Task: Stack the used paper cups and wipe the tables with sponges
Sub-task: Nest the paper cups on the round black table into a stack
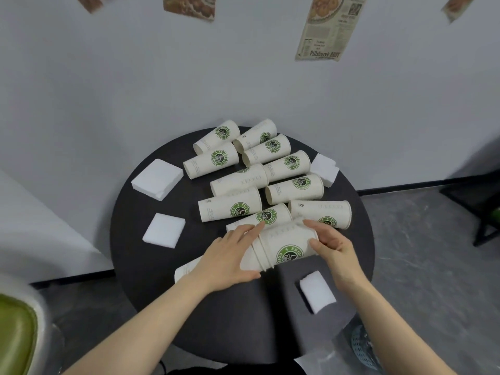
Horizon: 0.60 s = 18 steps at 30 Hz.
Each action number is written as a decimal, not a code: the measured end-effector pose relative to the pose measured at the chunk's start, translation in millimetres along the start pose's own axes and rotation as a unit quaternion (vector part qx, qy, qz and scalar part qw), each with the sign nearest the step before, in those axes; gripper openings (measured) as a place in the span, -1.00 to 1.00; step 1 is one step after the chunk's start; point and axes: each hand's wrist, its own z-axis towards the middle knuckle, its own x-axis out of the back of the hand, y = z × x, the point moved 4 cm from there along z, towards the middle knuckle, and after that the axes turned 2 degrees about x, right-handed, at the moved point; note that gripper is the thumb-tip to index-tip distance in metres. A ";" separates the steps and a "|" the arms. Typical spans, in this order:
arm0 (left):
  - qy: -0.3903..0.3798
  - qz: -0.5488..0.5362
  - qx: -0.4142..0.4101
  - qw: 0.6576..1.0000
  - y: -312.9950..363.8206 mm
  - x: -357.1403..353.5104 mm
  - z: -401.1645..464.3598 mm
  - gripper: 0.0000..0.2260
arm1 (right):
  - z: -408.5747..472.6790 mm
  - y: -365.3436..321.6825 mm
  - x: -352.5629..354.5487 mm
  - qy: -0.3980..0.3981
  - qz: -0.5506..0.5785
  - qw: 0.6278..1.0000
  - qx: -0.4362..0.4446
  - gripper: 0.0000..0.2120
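1. Table (140, 266): round, dark, set against a pale wall (135, 77).
2. Stack (281, 247): several nested paper cups lying on their side near the front of the table, rims toward the left, green logo facing up.
3. Left hand (230, 255): rests over the rim end of the stack, fingers (249, 230) nearly straight along its top, thumb under the rims. Wide, not curled.
4. Right hand (332, 244): at the base end of the stack, fingers bent round it and thumb pressing its side; it holds the stack.
5. Loose cups (230, 205): about ten lie on their sides across the middle and back of the table, most touching a neighbour. One more cup (186, 269) lies partly hidden beneath the left forearm.
6. Sponges: four white blocks. One large at the left (157, 178), one smaller in front of it (165, 230), one at the right edge beside the cups (324, 169), one near the front under the right wrist (316, 290).
7. Clippings (324, 28) hang on the wall.
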 end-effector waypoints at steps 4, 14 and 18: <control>0.014 -0.015 0.007 1.000 -1.7 0.0 -7.0 -0.12 | -2.9 7.5 -35.7 -0.037 0.020 0.999 -0.020 -0.65; 0.036 -0.020 0.066 0.997 -4.4 -5.9 -3.5 -0.10 | -6.7 21.2 -92.2 -0.114 0.090 0.988 -0.056 -0.56; 0.008 -0.013 0.103 0.995 -7.8 -6.4 4.3 -0.08 | 6.9 21.3 -86.0 -0.119 0.043 0.991 -0.052 -0.63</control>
